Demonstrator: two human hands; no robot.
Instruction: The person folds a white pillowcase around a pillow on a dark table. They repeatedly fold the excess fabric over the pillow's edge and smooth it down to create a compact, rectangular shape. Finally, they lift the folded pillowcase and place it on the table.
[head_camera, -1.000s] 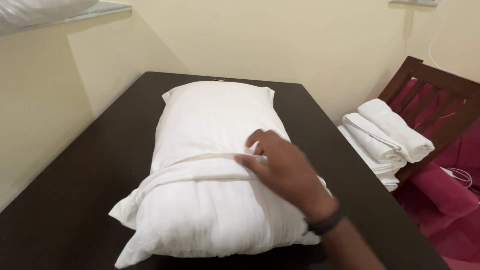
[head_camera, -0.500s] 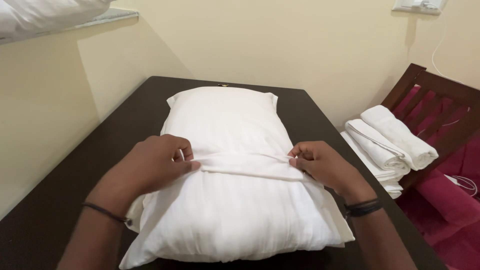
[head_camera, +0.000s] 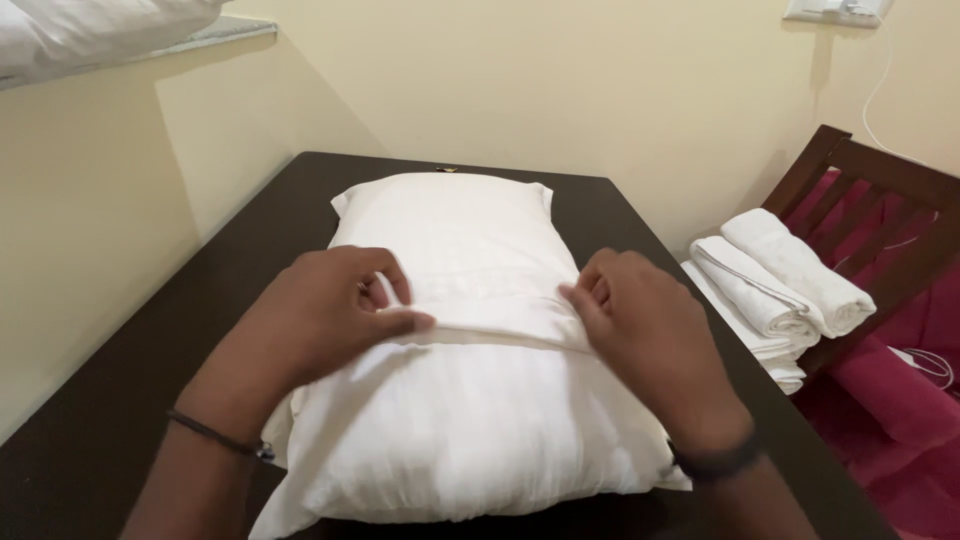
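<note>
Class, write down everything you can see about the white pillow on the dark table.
The pillow is plump, in a white woven-looking cloth case with faint stripes. It lies flat and lengthwise on the dark table, its far end toward the wall. A folded flap of the case crosses its middle as a ridge. The left hand and right hand both press on that fold, fingers curled at its edge.

The pillow hogs most of the dark counter, so only strips down both sides are open. Wall's tight on the left; chair with folded towels crowds the right.
</note>
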